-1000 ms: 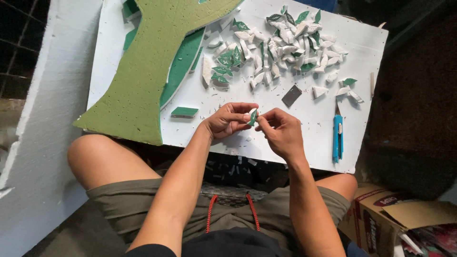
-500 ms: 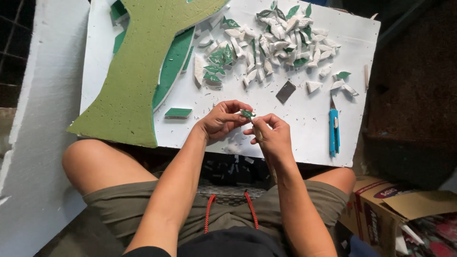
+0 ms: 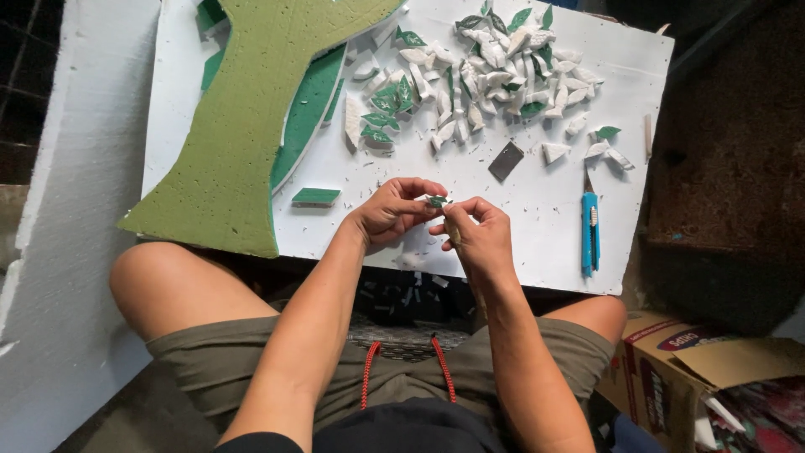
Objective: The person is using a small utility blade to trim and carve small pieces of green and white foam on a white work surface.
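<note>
Beside the white board (image 3: 537,226), brown cardboard box (image 3: 671,369) with a red-and-blue label.

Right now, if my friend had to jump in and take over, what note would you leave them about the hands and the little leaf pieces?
Left hand: pinching a small green foam leaf piece by the fingertips.
Right hand: touching the same piece from the other side; whether it holds a tool, I cannot tell.
On the white board: a pile of cut leaf pieces at the top, a blue utility knife at right, a big green foam tree shape at left.
Done: many leaves already cut.
Left: the piece in hand is not yet set down.
</note>
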